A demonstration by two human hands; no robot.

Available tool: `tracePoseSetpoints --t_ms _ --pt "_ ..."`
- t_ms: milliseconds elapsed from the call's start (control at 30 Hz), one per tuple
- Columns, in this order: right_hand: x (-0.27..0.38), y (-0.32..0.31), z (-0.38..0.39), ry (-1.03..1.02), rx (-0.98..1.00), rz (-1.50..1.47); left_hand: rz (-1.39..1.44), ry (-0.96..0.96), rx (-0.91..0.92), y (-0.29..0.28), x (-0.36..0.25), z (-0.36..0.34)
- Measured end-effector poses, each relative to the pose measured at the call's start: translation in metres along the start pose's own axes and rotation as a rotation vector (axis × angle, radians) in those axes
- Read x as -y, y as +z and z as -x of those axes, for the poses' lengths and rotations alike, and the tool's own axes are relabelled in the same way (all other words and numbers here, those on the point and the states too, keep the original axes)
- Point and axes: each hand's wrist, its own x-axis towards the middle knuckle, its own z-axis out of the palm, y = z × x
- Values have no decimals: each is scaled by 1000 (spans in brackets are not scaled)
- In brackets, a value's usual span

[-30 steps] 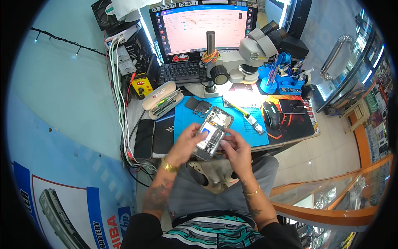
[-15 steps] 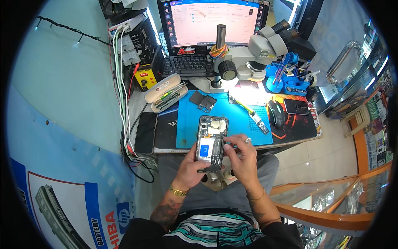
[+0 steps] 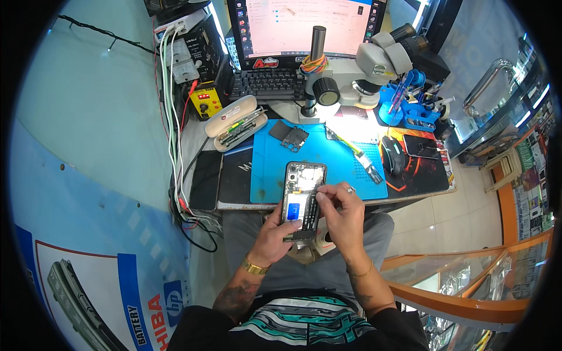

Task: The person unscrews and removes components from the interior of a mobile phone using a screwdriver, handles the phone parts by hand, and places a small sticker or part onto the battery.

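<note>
An opened phone (image 3: 300, 181) shows its white inner parts, a battery with a blue label and a dark lower strip. My left hand (image 3: 271, 235) grips it from the lower left, thumb across its bottom part. My right hand (image 3: 342, 216) has its fingertips drawn together at the phone's right edge; whatever they pinch is hidden. Beyond the phone, on the blue mat (image 3: 266, 175), lie dark plate-like parts (image 3: 293, 137) and a slim yellow-green tool (image 3: 360, 155) with a silver-and-black end.
A microscope (image 3: 377, 61) stands before a monitor (image 3: 281, 23) and keyboard (image 3: 263, 82). A tool case (image 3: 231, 111), power supplies (image 3: 205, 102) and cables are at left. A blue organiser (image 3: 418, 114), mouse (image 3: 393, 155) and another phone (image 3: 420, 146) sit at right, beside a glass-topped counter (image 3: 456, 275).
The phone has swung from tilted to more upright and sits between both hands, lower on the mat's near side. My right fingers have closed in on its edge. The view has shifted slightly.
</note>
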Motion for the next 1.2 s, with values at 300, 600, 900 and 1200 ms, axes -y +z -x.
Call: tracePoseSetpoints --t_ms 300,600,900,1200 --pt "1 -11 -8 353 129 -247 -12 -31 50 -1 3 0" --pt "-17 -22 -10 369 232 -355 -180 -29 80 -2 12 2" --pt "-11 -37 -10 329 206 -423 -133 -31 70 -1 13 3" --pt "17 -18 8 -151 130 105 -80 23 95 -5 23 2"
